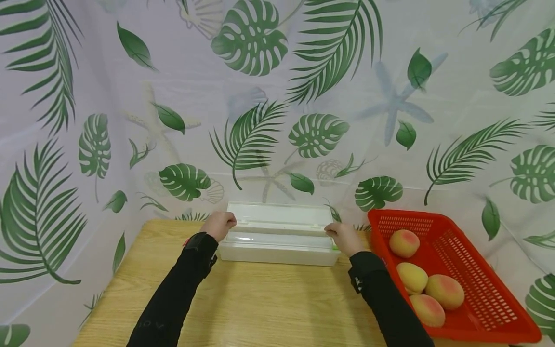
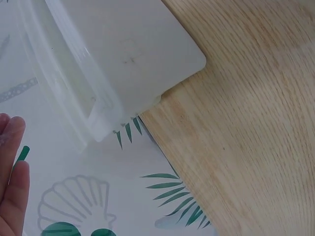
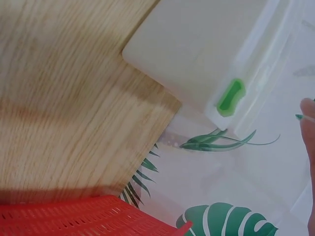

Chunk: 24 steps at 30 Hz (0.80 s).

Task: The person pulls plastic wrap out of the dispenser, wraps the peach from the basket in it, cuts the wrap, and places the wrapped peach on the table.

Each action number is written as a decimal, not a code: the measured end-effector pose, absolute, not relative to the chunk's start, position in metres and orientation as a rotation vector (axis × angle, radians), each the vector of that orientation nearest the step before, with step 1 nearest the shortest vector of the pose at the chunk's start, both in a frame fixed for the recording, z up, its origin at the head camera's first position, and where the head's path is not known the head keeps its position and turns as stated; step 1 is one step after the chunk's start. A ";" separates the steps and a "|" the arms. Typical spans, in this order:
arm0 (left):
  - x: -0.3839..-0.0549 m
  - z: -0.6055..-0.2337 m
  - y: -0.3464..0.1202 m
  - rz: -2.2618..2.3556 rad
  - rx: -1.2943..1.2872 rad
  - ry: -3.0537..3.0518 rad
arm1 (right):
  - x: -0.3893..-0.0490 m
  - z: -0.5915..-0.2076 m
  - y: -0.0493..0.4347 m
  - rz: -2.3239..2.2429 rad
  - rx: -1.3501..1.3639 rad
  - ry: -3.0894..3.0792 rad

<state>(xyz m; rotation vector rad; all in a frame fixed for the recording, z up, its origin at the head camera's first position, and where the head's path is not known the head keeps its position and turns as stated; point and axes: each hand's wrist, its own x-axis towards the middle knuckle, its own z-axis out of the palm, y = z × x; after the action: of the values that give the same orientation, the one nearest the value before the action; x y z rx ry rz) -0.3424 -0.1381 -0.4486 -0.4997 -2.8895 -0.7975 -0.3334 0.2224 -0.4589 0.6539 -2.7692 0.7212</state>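
Note:
A long white cling film dispenser box [image 1: 277, 256] stands at the back of the wooden table, its lid [image 1: 277, 213] raised against the patterned backdrop. Along its top lies a clear strip [image 1: 277, 239], and a green end piece [image 3: 231, 98] shows at its right end. My left hand [image 1: 218, 225] is above the box's left end, fingertips bent together. Over the right end, my right hand [image 1: 345, 238] pinches in the same way. What they hold is thin and see-through, apparently film from the box. Both wrist views show only part of each hand at the frame's edge.
To the right, a red plastic basket [image 1: 481, 270] holds several peaches [image 1: 444, 291]. A white backdrop [image 1: 269, 130] printed with leaves and shells rises right behind the wooden table [image 1: 260, 303] and along its left side.

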 end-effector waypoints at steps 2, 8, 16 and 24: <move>-0.342 -0.445 -0.138 -0.788 -0.510 -2.881 | -0.333 -0.456 0.223 0.727 0.668 -2.750; -0.340 -0.435 -0.139 -0.769 -0.523 -2.868 | -0.334 -0.450 0.226 0.725 0.693 -2.723; -0.338 -0.423 -0.141 -0.748 -0.532 -2.858 | -0.330 -0.438 0.226 0.732 0.674 -2.692; -0.337 -0.412 -0.141 -0.718 -0.599 -2.812 | -0.328 -0.431 0.229 0.700 0.700 -2.633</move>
<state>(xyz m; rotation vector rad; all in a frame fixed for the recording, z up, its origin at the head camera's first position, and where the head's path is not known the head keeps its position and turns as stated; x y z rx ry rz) -0.3375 -0.1410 -0.4124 -0.5992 -2.8119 -0.7177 -0.3278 0.2294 -0.4311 0.7003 -2.6325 0.7003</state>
